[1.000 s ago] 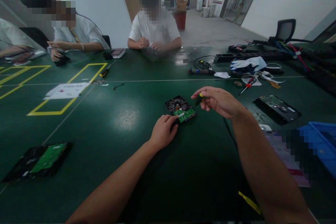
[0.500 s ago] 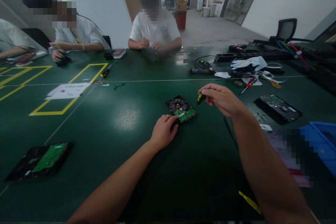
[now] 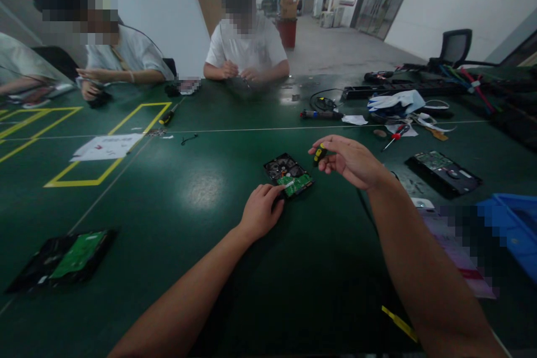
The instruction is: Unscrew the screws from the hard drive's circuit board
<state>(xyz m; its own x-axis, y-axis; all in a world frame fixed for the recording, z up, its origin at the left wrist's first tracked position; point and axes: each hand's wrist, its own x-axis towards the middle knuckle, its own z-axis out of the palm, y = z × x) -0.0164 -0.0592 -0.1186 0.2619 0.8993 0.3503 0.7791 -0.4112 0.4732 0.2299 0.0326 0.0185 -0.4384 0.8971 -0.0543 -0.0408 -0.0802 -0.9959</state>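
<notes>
A hard drive (image 3: pixel 287 172) lies on the green tabletop with its green circuit board facing up. My left hand (image 3: pixel 260 207) grips its near left edge, fingertips over the board and thumb at the side. Just right of the drive, my right hand (image 3: pixel 342 159) is closed round a short black and yellow screwdriver (image 3: pixel 320 154). The handle sits between thumb and fingers; I cannot make out its tip, near the drive's right corner. A second hard drive (image 3: pixel 445 172) rests to the right, and another (image 3: pixel 62 260) at the far left.
At right stand a blue bin (image 3: pixel 509 229) and a purple sheet (image 3: pixel 451 246). Beyond lie a red-handled screwdriver (image 3: pixel 396 135), white gloves (image 3: pixel 396 102) and an electric screwdriver (image 3: pixel 321 115). Another black-yellow screwdriver (image 3: pixel 166 117) lies near a paper (image 3: pixel 104 146). Co-workers sit across the table.
My right hand has shifted slightly left, its fingers loosening and turning the screwdriver's handle more upright. My left hand and the hard drive stay in place.
</notes>
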